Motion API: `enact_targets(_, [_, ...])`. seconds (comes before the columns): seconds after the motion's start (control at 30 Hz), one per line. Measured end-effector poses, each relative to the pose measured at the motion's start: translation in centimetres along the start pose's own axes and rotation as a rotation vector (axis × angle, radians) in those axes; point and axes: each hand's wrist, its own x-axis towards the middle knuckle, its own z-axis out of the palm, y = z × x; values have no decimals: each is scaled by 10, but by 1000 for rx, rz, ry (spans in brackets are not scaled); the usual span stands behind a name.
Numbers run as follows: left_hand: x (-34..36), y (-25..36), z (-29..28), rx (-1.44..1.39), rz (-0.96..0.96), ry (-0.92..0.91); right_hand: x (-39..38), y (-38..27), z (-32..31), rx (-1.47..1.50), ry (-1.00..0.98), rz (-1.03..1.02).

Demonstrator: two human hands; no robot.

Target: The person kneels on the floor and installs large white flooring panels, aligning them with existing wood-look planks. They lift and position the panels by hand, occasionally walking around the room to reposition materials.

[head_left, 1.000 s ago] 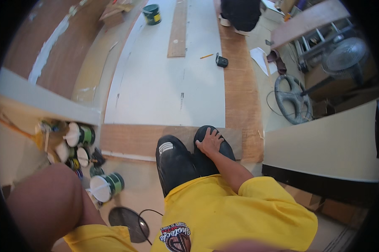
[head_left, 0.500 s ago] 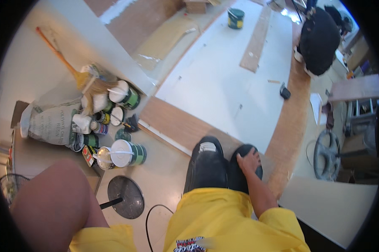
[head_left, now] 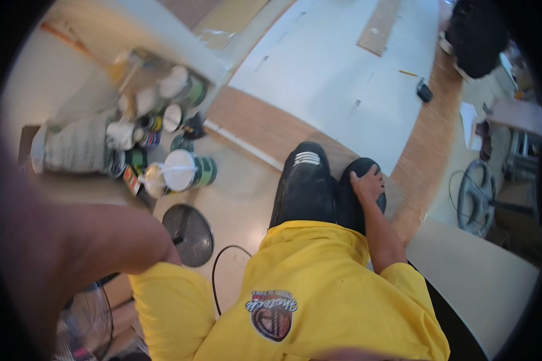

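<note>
My right hand (head_left: 367,182) rests open, fingers spread, on my right black-clad knee (head_left: 356,171), beside the left knee (head_left: 301,186). My left arm (head_left: 114,240) is bent up along the left edge, its hand out of view. Beyond my knees lies a white sheet (head_left: 301,60) with a plywood strip (head_left: 374,30) on it and plywood (head_left: 253,117) along its near and right sides. A yellow pencil (head_left: 408,73) and a black tape-measure-like object (head_left: 424,91) lie on the sheet's right part.
Paint buckets (head_left: 202,171), cans and a sack (head_left: 75,144) crowd the left, under a broom (head_left: 66,36). A round metal base (head_left: 186,234), cable and fan (head_left: 84,319) are nearer. At right: a person in black (head_left: 475,36), a pedestal base (head_left: 475,198) and a ladder (head_left: 517,156).
The view has swung left, bringing the sack, broom and lower-left fan into sight; the green bucket on the sheet has left view. My left elbow has shifted; my right hand stays on the knee.
</note>
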Motion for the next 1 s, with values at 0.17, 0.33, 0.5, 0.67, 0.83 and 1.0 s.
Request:
enact_targets(0.17, [-112,-193,38,151,-861,-31,4,1,-6,15,37,38])
enact_targets(0.33, [-315,-302,129,568,-1051,-873,7,13,-6,47,88,52])
enact_targets(0.5, [-375,-316,158,788,-1256,-796,11,13,-5,79,99,46])
enact_targets(0.67, [-341,-320,186,967,-1461,-850,14,10,-3,82,97,44])
enact_targets(0.83, [-335,-321,204,1105,-1453,-839,13,10,-2,49,106,61])
enact_targets(1.0, [-338,-331,201,1137,-1481,-813,15,11,-5,46,48,53])
